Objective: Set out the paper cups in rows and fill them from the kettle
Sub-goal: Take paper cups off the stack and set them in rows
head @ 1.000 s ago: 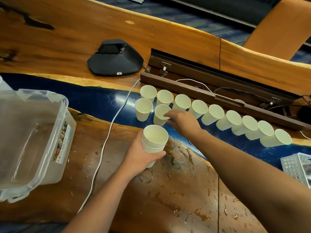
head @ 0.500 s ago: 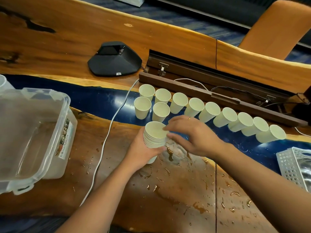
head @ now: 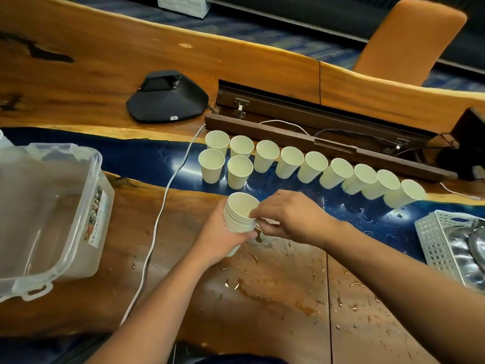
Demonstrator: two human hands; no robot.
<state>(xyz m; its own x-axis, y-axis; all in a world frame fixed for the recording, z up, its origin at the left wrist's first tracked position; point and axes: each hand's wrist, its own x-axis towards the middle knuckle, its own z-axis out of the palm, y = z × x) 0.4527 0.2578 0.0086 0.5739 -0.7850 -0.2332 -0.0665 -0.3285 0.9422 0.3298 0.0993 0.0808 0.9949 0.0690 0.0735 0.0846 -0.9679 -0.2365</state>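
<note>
White basket (head: pixel 435 240) cut off at right; contents perhaps foil.

Warm, fairly bright indoor light from above. White glare spots lie on the glossy blue strip (head: pixel 157 158) at frame centre, and small glints on the water drops (head: pixel 301 271) at lower right. Soft shadows fall beneath the forearms. Wide-angle bending curves the table edge (head: pixel 262 52) across the top; the corners darken and soften slightly.
</note>
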